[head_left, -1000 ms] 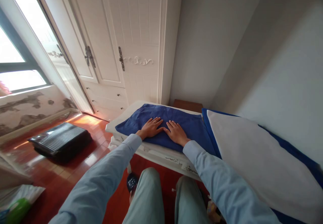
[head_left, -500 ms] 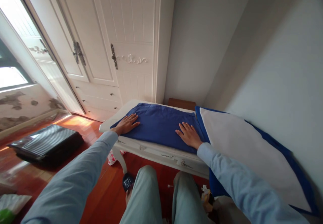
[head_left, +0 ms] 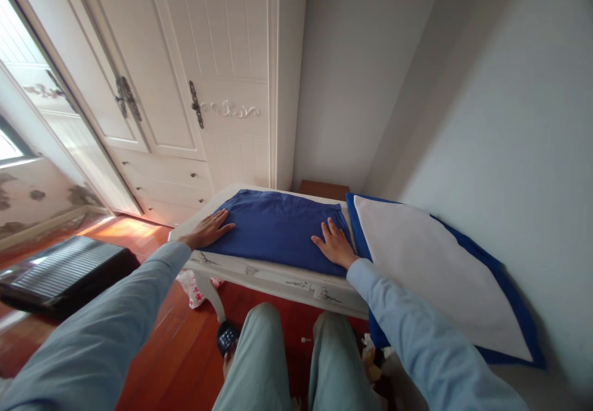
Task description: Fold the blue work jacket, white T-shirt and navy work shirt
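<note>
A dark blue cloth [head_left: 273,228], perhaps a folded garment, lies flat across a white carved table [head_left: 264,273]. My left hand [head_left: 208,230] rests palm down at the cloth's left edge, fingers stretched out. On the right part of the same cloth, my right hand [head_left: 335,245] lies flat with its fingers spread. Neither hand grips anything. Beside my right forearm a white and blue fabric piece [head_left: 430,269] is spread out, its white side up and its blue border showing.
A white wardrobe [head_left: 231,46] with drawers stands behind the table. On the floor at the left lies a black suitcase [head_left: 69,269]. A brown box [head_left: 324,190] sits behind the table, against the grey wall [head_left: 500,120]. A red-and-white bag [head_left: 192,288] is under the table's left end.
My view has turned slightly to the right. My left hand has slid a little outward toward the cloth's left edge; my right hand stays on the right part.
</note>
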A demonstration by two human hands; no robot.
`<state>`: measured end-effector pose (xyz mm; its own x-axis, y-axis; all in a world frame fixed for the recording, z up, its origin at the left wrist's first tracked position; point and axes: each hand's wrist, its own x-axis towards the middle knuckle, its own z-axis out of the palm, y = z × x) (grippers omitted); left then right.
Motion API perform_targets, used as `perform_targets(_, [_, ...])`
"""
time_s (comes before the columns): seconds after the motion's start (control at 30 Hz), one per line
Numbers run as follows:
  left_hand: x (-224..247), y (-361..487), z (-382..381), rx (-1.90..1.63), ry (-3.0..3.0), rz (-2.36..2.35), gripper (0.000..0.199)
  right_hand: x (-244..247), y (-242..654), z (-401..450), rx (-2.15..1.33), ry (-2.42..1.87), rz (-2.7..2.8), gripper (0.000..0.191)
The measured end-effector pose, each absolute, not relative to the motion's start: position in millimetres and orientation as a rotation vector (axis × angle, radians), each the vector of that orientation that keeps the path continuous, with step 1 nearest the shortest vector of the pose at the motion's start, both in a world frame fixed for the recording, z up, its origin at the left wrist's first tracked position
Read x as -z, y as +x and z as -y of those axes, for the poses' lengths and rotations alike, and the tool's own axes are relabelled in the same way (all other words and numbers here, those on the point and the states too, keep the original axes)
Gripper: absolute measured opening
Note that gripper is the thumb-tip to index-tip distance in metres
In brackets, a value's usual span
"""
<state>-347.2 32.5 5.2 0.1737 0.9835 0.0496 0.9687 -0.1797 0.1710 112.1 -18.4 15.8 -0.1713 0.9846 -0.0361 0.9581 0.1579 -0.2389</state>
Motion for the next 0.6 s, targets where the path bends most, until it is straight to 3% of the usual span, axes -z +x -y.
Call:
perform_targets(0.17, [-6, -367, -30, -0.187, 2.355, -1.902, 0.085, -8, 122, 6, -0.316, -1.914, 2.306, 0.088])
perform_targets(0.6, [-16, -361, -23, -0.167, 2.307, -1.886, 0.087, 1, 135, 4, -0.198, -1.901, 2.361, 0.087])
